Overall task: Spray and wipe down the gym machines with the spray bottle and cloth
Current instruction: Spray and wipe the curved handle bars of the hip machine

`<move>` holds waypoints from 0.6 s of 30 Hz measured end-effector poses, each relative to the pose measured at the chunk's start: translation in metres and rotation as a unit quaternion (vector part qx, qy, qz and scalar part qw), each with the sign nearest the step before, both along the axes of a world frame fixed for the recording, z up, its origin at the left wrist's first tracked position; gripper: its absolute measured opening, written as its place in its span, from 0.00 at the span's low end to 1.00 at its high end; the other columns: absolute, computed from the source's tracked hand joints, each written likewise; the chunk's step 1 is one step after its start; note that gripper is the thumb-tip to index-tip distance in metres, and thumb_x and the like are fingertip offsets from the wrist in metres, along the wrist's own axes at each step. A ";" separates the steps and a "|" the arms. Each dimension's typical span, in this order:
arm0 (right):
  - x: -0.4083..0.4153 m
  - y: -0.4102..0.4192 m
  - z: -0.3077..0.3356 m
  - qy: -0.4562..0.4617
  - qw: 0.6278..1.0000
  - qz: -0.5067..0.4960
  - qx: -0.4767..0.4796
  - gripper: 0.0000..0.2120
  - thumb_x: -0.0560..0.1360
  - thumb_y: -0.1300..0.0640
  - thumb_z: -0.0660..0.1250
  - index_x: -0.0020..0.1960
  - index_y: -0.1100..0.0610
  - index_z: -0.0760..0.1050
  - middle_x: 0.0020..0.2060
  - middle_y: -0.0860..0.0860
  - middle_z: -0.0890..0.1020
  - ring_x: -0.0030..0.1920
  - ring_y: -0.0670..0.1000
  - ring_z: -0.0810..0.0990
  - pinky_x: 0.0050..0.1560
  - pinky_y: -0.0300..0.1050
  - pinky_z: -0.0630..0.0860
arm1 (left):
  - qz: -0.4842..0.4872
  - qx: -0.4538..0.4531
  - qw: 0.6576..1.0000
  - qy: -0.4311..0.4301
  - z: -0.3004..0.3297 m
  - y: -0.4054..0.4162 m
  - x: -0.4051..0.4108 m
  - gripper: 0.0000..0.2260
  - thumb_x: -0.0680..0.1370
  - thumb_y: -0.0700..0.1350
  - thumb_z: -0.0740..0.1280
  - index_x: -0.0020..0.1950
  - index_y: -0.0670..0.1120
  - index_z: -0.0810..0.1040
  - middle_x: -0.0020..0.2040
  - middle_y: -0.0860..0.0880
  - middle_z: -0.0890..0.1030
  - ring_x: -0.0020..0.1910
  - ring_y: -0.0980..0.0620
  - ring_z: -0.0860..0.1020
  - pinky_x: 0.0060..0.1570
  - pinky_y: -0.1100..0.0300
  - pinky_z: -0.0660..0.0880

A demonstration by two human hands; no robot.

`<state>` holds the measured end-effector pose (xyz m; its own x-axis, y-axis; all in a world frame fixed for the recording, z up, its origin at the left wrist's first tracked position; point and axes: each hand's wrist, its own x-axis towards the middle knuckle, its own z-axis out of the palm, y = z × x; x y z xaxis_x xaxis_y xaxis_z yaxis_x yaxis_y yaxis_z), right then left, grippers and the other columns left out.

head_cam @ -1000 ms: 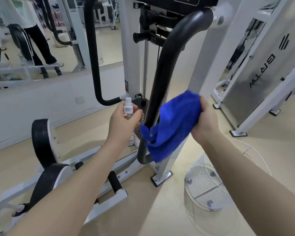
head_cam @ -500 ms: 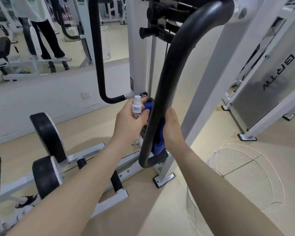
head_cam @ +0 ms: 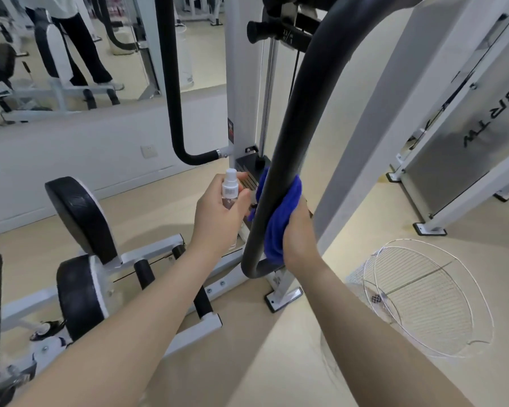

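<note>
At lower bend of black bar (head_cam: 288, 136): R hand (head_cam: 299, 239) grips blue cloth (head_cam: 279, 218) against it, wipe step underway. L hand (head_cam: 215, 214) holds spray bottle (head_cam: 229, 189) alongside. Next, likely: work cloth along remaining bar, re-spray if req'd.

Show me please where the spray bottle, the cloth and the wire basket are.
spray bottle (head_cam: 229, 188): head view, on its white label.
cloth (head_cam: 279, 218): head view, on the blue fold beside the bar.
wire basket (head_cam: 482, 295): head view, on its right rim.
</note>
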<state>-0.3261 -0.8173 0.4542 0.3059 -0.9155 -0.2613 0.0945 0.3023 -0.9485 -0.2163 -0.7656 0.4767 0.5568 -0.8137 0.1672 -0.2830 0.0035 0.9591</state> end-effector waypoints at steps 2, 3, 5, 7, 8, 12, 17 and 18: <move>-0.001 0.013 -0.025 0.043 0.997 -0.016 0.058 0.18 0.74 0.39 0.54 0.51 0.51 0.71 0.48 0.57 0.79 0.54 0.61 0.78 0.63 0.64 0.70 | 0.007 0.014 1.000 -0.024 -0.010 0.006 -0.001 0.03 0.79 0.44 0.63 0.51 0.51 0.72 0.41 0.55 0.77 0.42 0.48 0.79 0.37 0.62 0.75; -0.001 0.011 -0.025 0.040 0.997 -0.020 0.066 0.16 0.74 0.40 0.54 0.51 0.50 0.72 0.49 0.57 0.79 0.55 0.62 0.77 0.63 0.65 0.70 | 0.004 0.020 0.999 -0.045 -0.013 0.008 -0.001 0.01 0.79 0.45 0.63 0.49 0.50 0.71 0.41 0.53 0.77 0.42 0.49 0.79 0.35 0.64 0.73; 0.003 0.004 0.000 -0.021 0.999 -0.033 0.033 0.21 0.71 0.38 0.57 0.55 0.52 0.73 0.53 0.62 0.78 0.56 0.65 0.76 0.62 0.66 0.70 | -0.014 0.038 0.994 -0.103 -0.015 0.014 -0.003 0.04 0.79 0.47 0.63 0.48 0.49 0.68 0.38 0.50 0.76 0.39 0.49 0.77 0.32 0.66 0.70; 0.005 -0.013 0.036 -0.116 0.991 -0.069 -0.013 0.25 0.69 0.38 0.59 0.58 0.53 0.73 0.55 0.64 0.77 0.54 0.65 0.77 0.59 0.64 0.71 | -0.046 0.057 0.985 -0.157 -0.011 0.018 -0.003 0.07 0.79 0.50 0.62 0.53 0.51 0.66 0.37 0.55 0.74 0.35 0.54 0.75 0.30 0.67 0.67; 0.006 -0.022 0.053 -0.148 0.984 -0.087 -0.042 0.20 0.70 0.39 0.59 0.55 0.50 0.74 0.54 0.63 0.77 0.54 0.64 0.77 0.58 0.64 0.72 | -0.062 0.066 0.979 -0.183 -0.010 0.019 -0.003 0.11 0.79 0.50 0.62 0.58 0.51 0.64 0.36 0.57 0.73 0.33 0.56 0.74 0.29 0.68 0.65; -0.012 -0.020 0.042 -0.008 0.983 0.002 -0.184 0.09 0.78 0.46 0.55 0.52 0.47 0.72 0.50 0.60 0.77 0.52 0.61 0.78 0.55 0.60 0.76 | -0.103 0.097 0.956 -0.258 -0.017 0.030 0.000 0.24 0.78 0.47 0.64 0.70 0.50 0.56 0.38 0.50 0.73 0.29 0.55 0.72 0.27 0.64 0.66; -0.068 -0.004 -0.055 0.162 0.986 -0.024 0.015 0.08 0.78 0.51 0.55 0.45 0.54 0.69 0.46 0.55 0.74 0.46 0.52 0.72 0.50 0.52 0.71 | -0.159 0.112 0.919 -0.344 -0.049 0.048 -0.003 0.25 0.80 0.45 0.60 0.75 0.51 0.54 0.47 0.55 0.68 0.31 0.61 0.68 0.31 0.65 0.66; -0.074 -0.006 -0.062 0.160 0.982 -0.088 0.041 0.09 0.78 0.52 0.54 0.42 0.53 0.68 0.43 0.54 0.72 0.43 0.52 0.70 0.47 0.50 0.70 | -0.155 0.120 0.921 -0.337 -0.057 0.048 -0.003 0.25 0.80 0.46 0.59 0.75 0.53 0.53 0.47 0.55 0.67 0.32 0.60 0.69 0.31 0.65 0.68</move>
